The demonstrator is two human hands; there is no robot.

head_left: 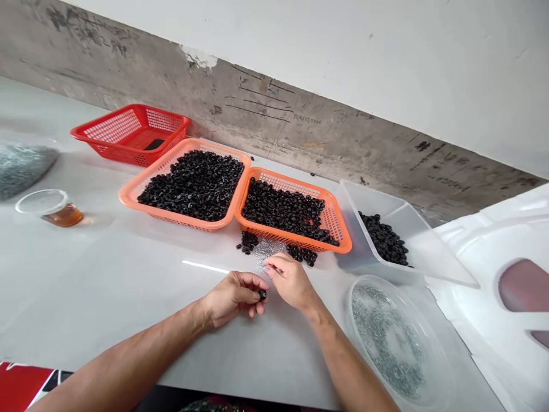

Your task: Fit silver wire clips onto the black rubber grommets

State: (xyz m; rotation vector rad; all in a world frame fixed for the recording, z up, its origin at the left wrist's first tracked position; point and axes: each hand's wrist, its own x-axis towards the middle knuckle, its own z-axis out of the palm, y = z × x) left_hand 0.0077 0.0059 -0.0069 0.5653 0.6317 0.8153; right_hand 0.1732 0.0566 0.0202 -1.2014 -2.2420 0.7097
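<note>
My left hand (234, 298) pinches a small black ring-shaped piece (262, 294) between thumb and fingertips, above the white tabletop (107, 286). My right hand (289, 280) is close beside it, its fingers drawn together; anything tiny between them cannot be made out. Just beyond those fingertips lies a small heap of silvery metal bits (268, 250). Two loose clusters of black ring pieces (247, 241) sit on either side of that heap, below the orange basket (338, 229), which is full of the same pieces.
A second orange basket (128, 197) holds more black pieces. Behind it stands a red basket (128, 126). A clear bin (364, 200) and a round clear tub of silvery bits (386, 337) sit right. A grey bag (26, 171) and amber-liquid cup (55, 212) sit left. White moulded plastic (493, 240) lies beyond.
</note>
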